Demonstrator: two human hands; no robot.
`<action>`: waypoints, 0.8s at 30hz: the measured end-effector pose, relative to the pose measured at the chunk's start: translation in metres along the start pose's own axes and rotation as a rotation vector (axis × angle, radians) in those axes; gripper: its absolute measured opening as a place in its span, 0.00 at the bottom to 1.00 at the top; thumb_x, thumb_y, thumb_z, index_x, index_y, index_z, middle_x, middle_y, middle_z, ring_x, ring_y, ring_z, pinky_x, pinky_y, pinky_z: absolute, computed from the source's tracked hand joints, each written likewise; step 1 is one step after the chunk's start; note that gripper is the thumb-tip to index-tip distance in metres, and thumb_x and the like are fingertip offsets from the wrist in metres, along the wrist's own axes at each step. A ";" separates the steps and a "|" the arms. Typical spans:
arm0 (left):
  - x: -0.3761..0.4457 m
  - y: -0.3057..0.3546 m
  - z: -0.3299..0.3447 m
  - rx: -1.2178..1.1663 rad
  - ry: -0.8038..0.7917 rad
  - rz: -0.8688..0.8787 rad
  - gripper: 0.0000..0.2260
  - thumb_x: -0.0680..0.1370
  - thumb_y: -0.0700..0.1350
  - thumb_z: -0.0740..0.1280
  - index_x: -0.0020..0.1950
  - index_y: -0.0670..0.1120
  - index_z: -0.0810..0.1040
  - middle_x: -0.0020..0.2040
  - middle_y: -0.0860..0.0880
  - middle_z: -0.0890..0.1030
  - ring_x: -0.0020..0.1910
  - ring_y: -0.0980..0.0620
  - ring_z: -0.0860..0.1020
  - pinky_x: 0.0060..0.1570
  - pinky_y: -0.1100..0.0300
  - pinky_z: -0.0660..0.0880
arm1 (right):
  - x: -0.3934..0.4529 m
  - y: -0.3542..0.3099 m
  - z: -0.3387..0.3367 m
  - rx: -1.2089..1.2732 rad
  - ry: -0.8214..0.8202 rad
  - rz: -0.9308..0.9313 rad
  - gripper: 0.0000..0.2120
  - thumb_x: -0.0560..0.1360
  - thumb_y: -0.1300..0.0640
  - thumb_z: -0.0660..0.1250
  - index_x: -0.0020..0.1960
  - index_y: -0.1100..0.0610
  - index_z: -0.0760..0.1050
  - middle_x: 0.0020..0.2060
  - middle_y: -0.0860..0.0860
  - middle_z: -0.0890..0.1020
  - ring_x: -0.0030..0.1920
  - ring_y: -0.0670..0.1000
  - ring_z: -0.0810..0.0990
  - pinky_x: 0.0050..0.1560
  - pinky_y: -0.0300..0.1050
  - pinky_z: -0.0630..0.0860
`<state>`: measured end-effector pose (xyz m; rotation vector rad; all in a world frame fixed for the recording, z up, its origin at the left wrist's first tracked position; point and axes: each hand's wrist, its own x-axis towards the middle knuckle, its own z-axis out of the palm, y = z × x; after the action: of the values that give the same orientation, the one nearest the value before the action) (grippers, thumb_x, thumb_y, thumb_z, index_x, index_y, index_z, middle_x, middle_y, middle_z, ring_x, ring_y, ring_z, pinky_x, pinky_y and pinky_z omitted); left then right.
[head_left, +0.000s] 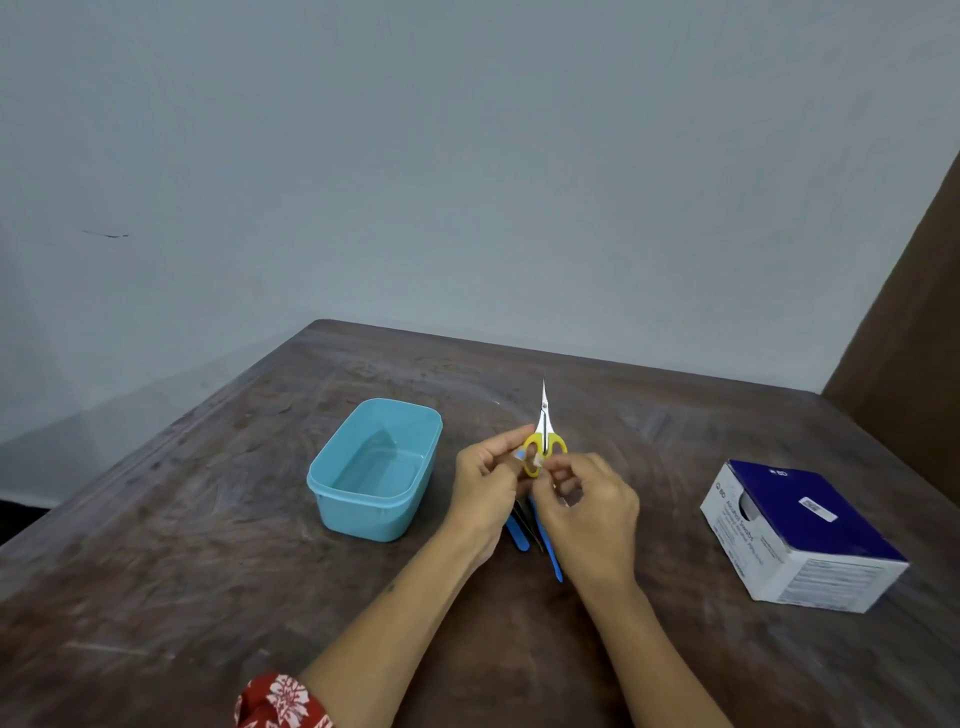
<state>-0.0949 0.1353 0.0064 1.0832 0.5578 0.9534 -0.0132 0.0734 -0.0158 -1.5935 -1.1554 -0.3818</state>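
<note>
At centre of frame, scissors held above tabletop, between tub at left and box at right; long axis upright in picture, blades closed, tips toward upper edge; yellow loops pinched from left by left hand; right hand met from right, fingers pinched on what looks like small white pad at loops; wiping stroke judged to run upward along blades.

1 wide-angle view is given, worn on the head at the near side of the table. It is aimed forward and down. The tabletop is seen from close by, with the left hand, right hand and scissors set near the middle; the wall is taken in at the far side.
</note>
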 end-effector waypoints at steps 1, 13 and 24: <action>-0.001 0.000 0.001 -0.002 -0.021 -0.008 0.12 0.77 0.32 0.62 0.59 0.39 0.78 0.49 0.42 0.83 0.46 0.49 0.82 0.43 0.62 0.80 | 0.001 0.001 -0.001 -0.004 0.028 0.001 0.06 0.69 0.62 0.73 0.45 0.55 0.82 0.36 0.47 0.80 0.33 0.47 0.78 0.37 0.52 0.79; -0.003 -0.002 0.003 0.033 -0.093 -0.033 0.12 0.77 0.32 0.63 0.59 0.38 0.78 0.51 0.41 0.83 0.49 0.48 0.83 0.44 0.61 0.81 | 0.004 0.008 0.000 -0.003 0.071 0.053 0.05 0.73 0.60 0.70 0.49 0.55 0.81 0.40 0.48 0.80 0.36 0.51 0.79 0.37 0.56 0.78; 0.000 0.001 0.000 -0.019 -0.004 0.006 0.12 0.77 0.31 0.62 0.57 0.39 0.78 0.45 0.45 0.84 0.41 0.53 0.83 0.40 0.63 0.81 | 0.001 0.006 0.004 -0.194 -0.065 -0.047 0.06 0.71 0.64 0.66 0.45 0.55 0.79 0.42 0.49 0.81 0.36 0.55 0.78 0.41 0.46 0.71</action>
<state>-0.0954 0.1356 0.0076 1.0701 0.5408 0.9600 -0.0094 0.0777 -0.0201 -1.7602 -1.2373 -0.4888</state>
